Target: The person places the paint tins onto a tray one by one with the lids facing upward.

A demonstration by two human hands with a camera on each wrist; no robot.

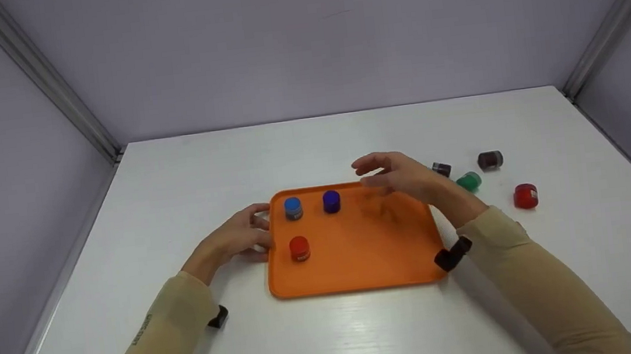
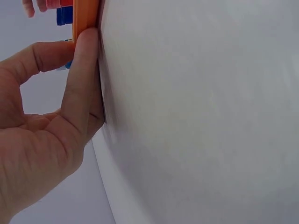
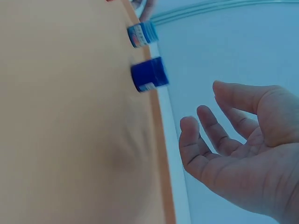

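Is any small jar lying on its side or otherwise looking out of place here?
Yes. On the white table, right of the orange plastic tray, the green jar and two dark jars seem tipped on their sides. The three jars on the tray stand upright. Nothing looks spilled.

I worked in a bare test booth: a white table [image 1: 367,336] boxed by plain grey walls [image 1: 301,43] on metal framing [image 1: 42,82].
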